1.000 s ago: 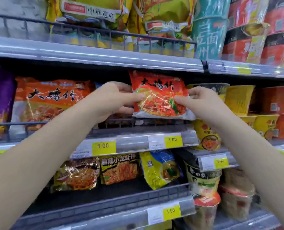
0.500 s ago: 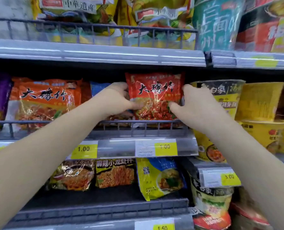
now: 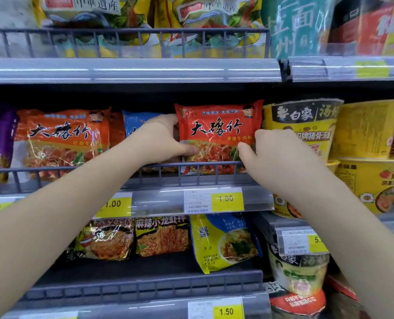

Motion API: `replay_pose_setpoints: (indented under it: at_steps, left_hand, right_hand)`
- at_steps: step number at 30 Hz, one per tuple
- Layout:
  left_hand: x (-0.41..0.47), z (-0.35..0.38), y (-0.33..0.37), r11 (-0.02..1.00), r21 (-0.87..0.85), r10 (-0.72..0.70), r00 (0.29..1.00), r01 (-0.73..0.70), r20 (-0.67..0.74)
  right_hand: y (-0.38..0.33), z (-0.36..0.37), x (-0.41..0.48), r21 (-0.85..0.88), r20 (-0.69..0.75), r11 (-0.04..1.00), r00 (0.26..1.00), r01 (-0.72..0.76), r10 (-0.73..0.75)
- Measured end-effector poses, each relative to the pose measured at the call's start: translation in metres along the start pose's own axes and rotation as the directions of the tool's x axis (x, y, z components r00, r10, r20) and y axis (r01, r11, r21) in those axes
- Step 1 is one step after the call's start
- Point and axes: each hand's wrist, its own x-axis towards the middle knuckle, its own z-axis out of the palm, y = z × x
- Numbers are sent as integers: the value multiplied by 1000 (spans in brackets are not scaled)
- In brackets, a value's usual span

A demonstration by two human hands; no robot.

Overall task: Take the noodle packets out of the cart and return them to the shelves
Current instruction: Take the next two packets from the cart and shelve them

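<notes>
Red crinkly plastic noodle packet (image 3: 219, 134) looks light, soft and slippery, and its noodles could crack. Left hand (image 3: 159, 139) and right hand (image 3: 272, 153) pinch its sides, thumbs in front.

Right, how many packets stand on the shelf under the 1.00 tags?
3: dark packet left, black-yellow packet middle, blue-yellow packet right; the arm may hide more.

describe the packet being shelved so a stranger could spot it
On the middle shelf, behind the wire rail, look just left of the yellow cups. The red packet stands there, held by the left hand and right hand. Unlike the orange packet and blue packet alongside, it is red.
</notes>
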Motion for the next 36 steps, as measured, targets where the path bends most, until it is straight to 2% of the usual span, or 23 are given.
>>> replay_pose_setpoints:
  at_steps: [5, 8, 12, 17, 23, 27, 30, 36]
  left_hand:
    - [1, 3, 5, 999, 43, 12, 1000, -12, -19]
    - [1, 5, 7, 998, 56, 22, 999, -20, -24]
    - [1, 5, 10, 995, 89, 37, 999, -36, -15]
    - [-3, 3, 10, 996, 81, 36, 999, -34, -21]
    - [-6, -4, 8, 1000, 18, 0, 1000, 0, 0]
    - [-13, -14, 8, 998, 58, -19, 999, 20, -28]
    - [-26, -23, 3, 999, 30, 23, 994, -20, -104]
    - [-71, -28, -9, 966, -94, 212, 946, -241, -245]
  right_hand:
    - [-2, 4, -3, -7, 2, 1000, 1000, 7, -7]
    - [-4, 1, -2, 13, 42, 1000, 999, 13, -14]
    - [-10, -6, -4, -46, 125, 997, 990, 65, -58]
    - [0, 4, -3, 22, 20, 1000, 1000, -15, 14]
    - [7, 2, -7, 75, -5, 997, 1000, -9, 9]
    - [8, 0, -11, 110, -45, 994, 999, 21, -17]
    - [3, 0, -13, 220, -86, 970, 992, 107, -90]
    - [-20, 8, -9, 396, -191, 873, 955, 285, -225]
